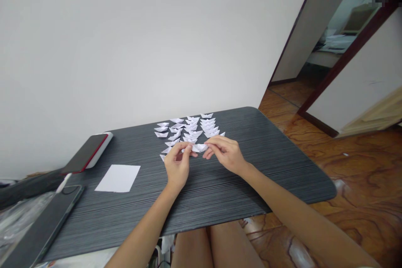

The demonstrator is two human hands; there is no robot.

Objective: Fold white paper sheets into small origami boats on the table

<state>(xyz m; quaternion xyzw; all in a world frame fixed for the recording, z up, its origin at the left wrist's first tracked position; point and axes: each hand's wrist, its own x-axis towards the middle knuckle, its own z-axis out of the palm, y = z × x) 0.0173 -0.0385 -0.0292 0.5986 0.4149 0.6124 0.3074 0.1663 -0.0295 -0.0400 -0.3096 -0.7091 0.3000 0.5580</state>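
- The person's bare legs [193, 247] show below the near edge of the dark, streaked counter [220, 201].
- A dark, flat device [47, 230] lies at the counter's left side, a white cable [63, 183] by its far end.
- Just beyond, a flat white paper square [117, 178] lies well to the left of the hands.
- The left hand [178, 163] has its thumb and fingers closed on the left end of a small white paper boat [199, 148].
- The right hand [226, 153] pinches the boat's other end — fingertips together, remaining fingers loosely bent.
- The boat sits between the hands, over the counter; whether it touches the surface, I cannot tell.
- Behind it, many folded boats [192, 133] stand in uneven columns — some crowded together.
- A pale wall [157, 42] rises behind the counter.
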